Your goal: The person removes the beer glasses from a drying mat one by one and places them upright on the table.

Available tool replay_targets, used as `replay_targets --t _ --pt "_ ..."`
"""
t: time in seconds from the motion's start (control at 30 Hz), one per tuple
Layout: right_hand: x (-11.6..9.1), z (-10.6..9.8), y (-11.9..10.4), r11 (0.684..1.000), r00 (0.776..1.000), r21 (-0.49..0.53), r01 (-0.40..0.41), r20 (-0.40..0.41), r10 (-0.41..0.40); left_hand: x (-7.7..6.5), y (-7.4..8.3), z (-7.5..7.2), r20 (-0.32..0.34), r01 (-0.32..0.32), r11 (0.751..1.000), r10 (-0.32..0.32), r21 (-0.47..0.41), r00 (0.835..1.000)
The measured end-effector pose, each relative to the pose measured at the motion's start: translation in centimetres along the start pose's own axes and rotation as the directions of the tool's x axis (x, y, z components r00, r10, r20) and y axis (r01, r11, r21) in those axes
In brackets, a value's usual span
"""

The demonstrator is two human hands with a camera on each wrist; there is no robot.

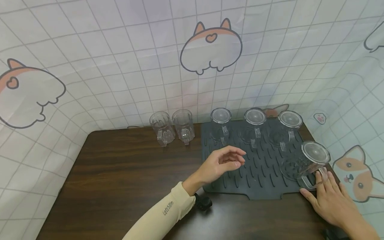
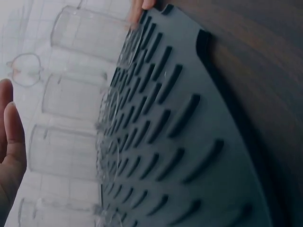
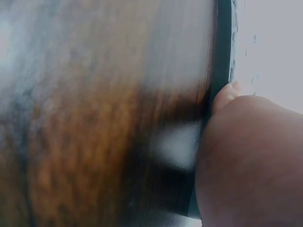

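Note:
My left hand (image 1: 220, 162) hovers over the dark grey ridged drying mat (image 1: 237, 181), fingers loosely bent and holding nothing. In the left wrist view, part of this hand (image 2: 12, 151) shows at the left edge beside a row of clear glass mugs. My right hand (image 1: 333, 200) rests at the mat's front right corner with its fingers extended. Its fingertips overlap the handle of the nearest glass mug (image 1: 315, 152), which stands upside down on the mat. The right wrist view has the thumb side of the hand (image 3: 251, 156) right at the mat edge (image 3: 221, 52).
Three more upside-down glass mugs, left (image 1: 221, 116), middle (image 1: 255, 117) and right (image 1: 289, 120), line the mat's back. Two upright mugs (image 1: 162, 126) stand left of the mat on the brown wooden table (image 1: 120, 180). Patterned cloth (image 1: 135, 66) hangs behind and beside the table.

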State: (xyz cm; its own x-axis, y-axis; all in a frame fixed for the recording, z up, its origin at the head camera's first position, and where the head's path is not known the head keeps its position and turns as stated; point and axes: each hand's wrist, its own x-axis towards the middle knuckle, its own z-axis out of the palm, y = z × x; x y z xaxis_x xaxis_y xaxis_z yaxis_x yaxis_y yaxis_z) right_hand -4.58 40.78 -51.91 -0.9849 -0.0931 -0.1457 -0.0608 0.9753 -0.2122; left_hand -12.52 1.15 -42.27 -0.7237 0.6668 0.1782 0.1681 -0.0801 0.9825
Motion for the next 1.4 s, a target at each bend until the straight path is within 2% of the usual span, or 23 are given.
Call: replay_targets --t 0.4,0.53,0.63,0.8,1.03,1.4 --pt "-0.3 1.1 0.8 1.000 1.000 0.009 0.000 0.006 0.000 1.5 -2.2 3.8 0.097 0.059 0.997 -0.054 -0.049 0.994" --pt "-0.4 1.4 0.8 1.000 0.999 -0.014 -0.001 -0.032 0.001 2.1 -3.0 5.1 0.114 0.072 0.996 -0.065 -0.055 0.991" --pt "-0.5 1.5 0.6 1.000 0.999 -0.024 0.002 -0.050 -0.003 2.5 -3.4 5.9 0.138 0.081 0.996 -0.077 -0.024 0.987" --pt "-0.3 1.3 0.2 1.000 1.000 -0.007 -0.001 -0.021 0.001 2.9 -3.8 6.8 0.170 0.097 0.993 -0.109 0.074 0.979" --pt "-0.2 0.6 0.4 0.999 1.000 -0.015 -0.030 0.004 0.030 4.2 -4.5 8.2 0.189 0.119 0.992 -0.125 0.040 0.974" --pt "0.0 0.0 0.2 1.000 1.000 -0.006 -0.023 0.022 0.023 5.7 -4.8 10.2 0.212 0.077 0.988 -0.105 0.136 0.971"
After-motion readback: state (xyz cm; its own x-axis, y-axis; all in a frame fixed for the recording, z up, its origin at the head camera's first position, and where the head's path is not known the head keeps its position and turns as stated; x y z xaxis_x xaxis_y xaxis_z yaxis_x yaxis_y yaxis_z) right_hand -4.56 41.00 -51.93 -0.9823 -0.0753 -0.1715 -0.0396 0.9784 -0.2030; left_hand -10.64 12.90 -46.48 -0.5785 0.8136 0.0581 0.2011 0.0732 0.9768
